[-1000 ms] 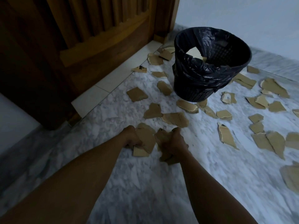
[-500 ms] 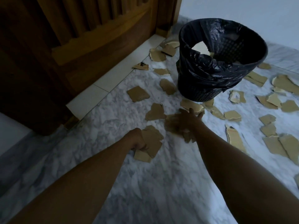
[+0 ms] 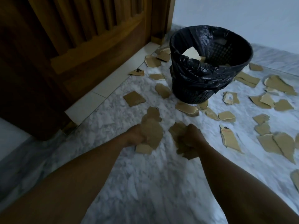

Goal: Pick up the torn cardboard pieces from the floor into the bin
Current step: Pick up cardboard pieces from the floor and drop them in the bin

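Observation:
My left hand (image 3: 135,135) grips a bunch of brown torn cardboard pieces (image 3: 152,132) just above the marble floor. My right hand (image 3: 193,135) is closed around another bunch of cardboard pieces (image 3: 182,143) to the right of it. The black mesh bin (image 3: 210,65), lined with a black bag, stands farther ahead and holds a few pale pieces (image 3: 191,53). Several more torn pieces lie around the bin's base, such as one (image 3: 186,108) in front of it and one (image 3: 134,98) to its left. A long piece (image 3: 229,139) lies right of my right hand.
A dark wooden door (image 3: 77,46) with a pale threshold strip (image 3: 113,83) runs along the left. A white wall (image 3: 242,16) stands behind the bin. Several cardboard pieces cover the floor at the right (image 3: 275,143). Bare marble floor (image 3: 153,183) lies between my forearms.
My right hand reached forward to a piece near the bin, then drew back with it beside my left hand. My left hand kept its bunch and lifted slightly.

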{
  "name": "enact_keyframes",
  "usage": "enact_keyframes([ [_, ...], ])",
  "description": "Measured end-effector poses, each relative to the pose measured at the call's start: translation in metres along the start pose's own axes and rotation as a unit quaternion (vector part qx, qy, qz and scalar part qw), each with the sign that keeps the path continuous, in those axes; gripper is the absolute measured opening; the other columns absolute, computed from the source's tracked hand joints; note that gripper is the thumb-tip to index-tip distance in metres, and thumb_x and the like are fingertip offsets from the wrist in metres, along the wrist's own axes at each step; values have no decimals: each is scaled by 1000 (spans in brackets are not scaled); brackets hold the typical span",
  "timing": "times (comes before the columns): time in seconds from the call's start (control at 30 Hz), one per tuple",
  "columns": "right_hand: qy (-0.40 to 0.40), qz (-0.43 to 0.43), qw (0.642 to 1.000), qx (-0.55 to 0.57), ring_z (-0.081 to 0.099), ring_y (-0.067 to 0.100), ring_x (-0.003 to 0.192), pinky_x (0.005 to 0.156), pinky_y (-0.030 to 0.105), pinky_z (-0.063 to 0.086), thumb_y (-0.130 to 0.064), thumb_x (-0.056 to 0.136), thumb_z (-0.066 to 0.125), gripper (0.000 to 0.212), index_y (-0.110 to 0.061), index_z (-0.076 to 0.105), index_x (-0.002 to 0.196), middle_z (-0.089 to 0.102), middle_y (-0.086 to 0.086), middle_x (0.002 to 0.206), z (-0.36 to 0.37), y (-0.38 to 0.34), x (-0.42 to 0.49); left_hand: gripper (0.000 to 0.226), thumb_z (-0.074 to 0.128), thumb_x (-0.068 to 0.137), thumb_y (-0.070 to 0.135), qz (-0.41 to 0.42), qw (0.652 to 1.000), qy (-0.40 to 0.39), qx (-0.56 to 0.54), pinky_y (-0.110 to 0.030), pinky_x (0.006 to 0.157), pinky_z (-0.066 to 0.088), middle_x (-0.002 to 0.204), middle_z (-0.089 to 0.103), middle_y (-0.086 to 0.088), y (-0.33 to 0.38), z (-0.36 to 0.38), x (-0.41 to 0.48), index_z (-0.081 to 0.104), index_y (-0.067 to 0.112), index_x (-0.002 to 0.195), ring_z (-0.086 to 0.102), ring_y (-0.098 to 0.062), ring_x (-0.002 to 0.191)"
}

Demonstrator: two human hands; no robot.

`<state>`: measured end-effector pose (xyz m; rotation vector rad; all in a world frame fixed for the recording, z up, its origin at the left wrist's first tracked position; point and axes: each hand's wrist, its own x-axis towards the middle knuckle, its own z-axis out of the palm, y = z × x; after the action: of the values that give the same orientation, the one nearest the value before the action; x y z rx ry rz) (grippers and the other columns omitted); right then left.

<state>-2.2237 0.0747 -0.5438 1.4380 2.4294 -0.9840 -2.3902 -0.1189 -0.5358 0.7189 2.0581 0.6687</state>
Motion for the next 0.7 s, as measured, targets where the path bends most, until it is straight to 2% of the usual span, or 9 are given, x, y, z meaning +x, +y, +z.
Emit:
enact_keyframes([
  [0.07,-1,4,1000,30,52,9,76,59,25,42,-29,85,73,37,-18,49,110,59,2,102,0,9,-1,42,61,92,5,48,997,54,3,-33,101,47,131,60,-18,16,-9,15,55,0,132,57,-32,121],
  [0.1,-4,3,999,34,50,8,75,58,24,39,-30,84,75,37,-19,48,108,57,1,102,0,12,0,45,61,89,16,65,995,73,9,-39,103,47,132,60,-15,22,-10,31,56,4,133,57,-31,122],
  [0.2,-18,-2,1000,-3,54,16,88,74,29,44,-34,80,78,47,-17,52,114,54,1,101,-3,13,8,66,57,85,45,-13,989,103,103,-47,104,43,139,49,-12,45,-12,68,45,11,140,46,-35,130],
  [0.27,-30,-6,999,-25,55,19,93,79,32,47,-36,79,79,53,-15,53,120,54,1,102,-4,14,15,74,56,91,50,-83,975,99,184,-51,112,32,149,32,-14,53,-13,87,30,9,147,30,-38,139],
  [0.37,-45,-12,998,-29,55,18,96,85,34,50,-33,78,80,55,-15,52,123,53,0,104,-5,15,25,88,51,92,60,-108,956,54,266,-49,120,17,159,19,-16,59,-11,110,17,8,154,19,-37,146],
  [0.43,-50,-14,998,-34,54,19,98,87,36,51,-32,78,80,57,-15,51,125,52,1,106,-4,13,29,81,55,95,52,-95,962,42,252,-45,119,21,157,26,-17,65,-12,114,23,5,153,27,-36,144],
  [0.53,-49,-15,998,-22,51,18,96,86,36,51,-31,79,79,61,-14,48,129,50,1,107,-4,11,33,66,68,92,30,-100,980,78,153,-33,102,42,145,47,-19,69,-6,116,40,-1,143,49,-32,129],
  [0.63,-48,-4,999,-12,53,18,95,84,35,51,-33,78,80,62,-14,48,128,51,0,106,-3,8,32,83,73,87,26,-125,987,72,76,-32,103,44,149,41,-19,72,1,110,27,-1,150,48,-32,130],
  [0.7,-43,-1,999,-14,53,18,93,80,33,50,-35,78,80,62,-15,48,126,52,0,105,-4,6,29,86,73,87,26,-141,986,54,69,-33,106,44,151,38,-18,76,5,100,24,-1,152,47,-32,131],
])
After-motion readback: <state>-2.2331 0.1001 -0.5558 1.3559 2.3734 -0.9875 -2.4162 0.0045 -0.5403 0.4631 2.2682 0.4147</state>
